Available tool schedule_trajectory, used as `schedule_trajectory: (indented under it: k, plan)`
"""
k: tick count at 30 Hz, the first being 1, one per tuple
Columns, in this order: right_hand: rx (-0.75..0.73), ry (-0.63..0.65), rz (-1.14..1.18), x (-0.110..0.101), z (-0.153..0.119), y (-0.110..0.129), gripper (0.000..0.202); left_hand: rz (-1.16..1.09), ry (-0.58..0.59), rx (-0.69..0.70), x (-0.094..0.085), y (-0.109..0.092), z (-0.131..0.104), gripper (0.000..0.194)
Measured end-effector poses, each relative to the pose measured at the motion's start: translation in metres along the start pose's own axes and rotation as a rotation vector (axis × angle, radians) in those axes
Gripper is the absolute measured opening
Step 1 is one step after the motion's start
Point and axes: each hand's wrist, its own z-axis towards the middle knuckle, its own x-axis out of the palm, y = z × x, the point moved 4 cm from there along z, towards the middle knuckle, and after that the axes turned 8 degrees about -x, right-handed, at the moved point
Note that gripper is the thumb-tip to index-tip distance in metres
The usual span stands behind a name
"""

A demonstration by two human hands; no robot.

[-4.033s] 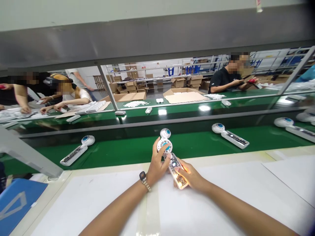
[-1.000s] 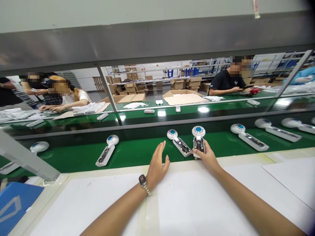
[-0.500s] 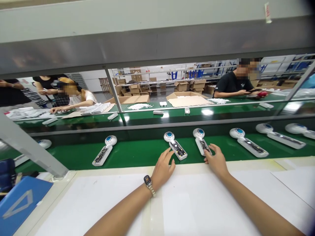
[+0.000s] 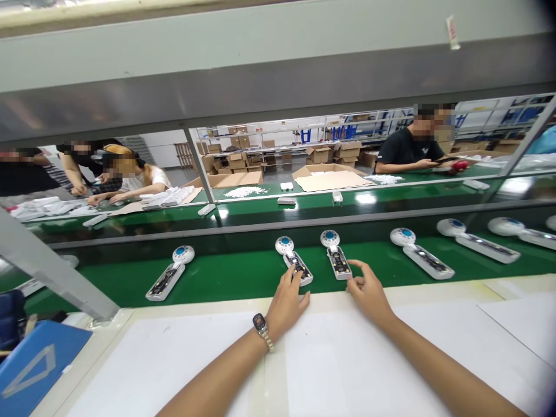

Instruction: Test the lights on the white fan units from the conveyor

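Note:
Several white handheld devices lie on a green belt, each with a round, blue-centred head and an uncovered body showing a circuit board. My left hand (image 4: 287,298), with a watch (image 4: 259,322) on its wrist, reaches over the lower body of one device (image 4: 285,245). Its fingers are stretched out and apart, and they hide part of the board. Just to the right, my right hand (image 4: 368,294) is at the lower right corner of a second device (image 4: 339,263). Its fingers are bent but apart, the tips touching or almost touching the casing.
More such devices lie along the green belt (image 4: 234,269), one device (image 4: 165,282) at left. White sheets (image 4: 174,353) cover the near table. A blue folder (image 4: 41,362) lies at left beside a slanted metal post (image 4: 56,263). Co-workers sit and stand beyond a second belt.
The devices on the near belt have shifted left; those on the far belt have moved right. My left fingers now overlap one device. The device by my right hand stands straighter.

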Motion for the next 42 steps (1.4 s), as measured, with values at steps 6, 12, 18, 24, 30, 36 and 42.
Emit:
schedule_trajectory:
  k: [6,12,18,24,30,36,42]
  plan:
    - [-0.057,0.073,0.023,0.007,-0.005,0.009,0.038,-0.002,-0.117,-0.067,-0.003,0.008,0.002,0.035]
    - [-0.032,0.089,0.075,0.009,-0.007,0.01,0.034,-0.185,-0.182,-0.19,-0.007,0.024,0.01,0.015]
    - [0.007,0.141,0.436,0.029,-0.017,0.014,0.041,-0.315,-0.201,-0.093,-0.008,0.006,0.004,0.017]
    - [0.118,0.197,0.671,0.048,-0.033,0.033,0.053,-0.262,0.087,0.316,-0.007,-0.033,-0.013,0.022]
    - [0.414,0.058,0.868,0.046,-0.031,0.029,0.036,-0.207,0.099,0.38,-0.011,-0.035,-0.014,0.047]
    - [0.483,0.173,0.986,0.045,-0.032,0.035,0.025,-0.3,-0.051,0.088,-0.011,-0.015,-0.005,0.044]
    - [0.321,0.386,0.977,0.05,-0.042,0.043,0.036,-0.372,-0.158,0.088,-0.015,-0.014,-0.004,0.047]
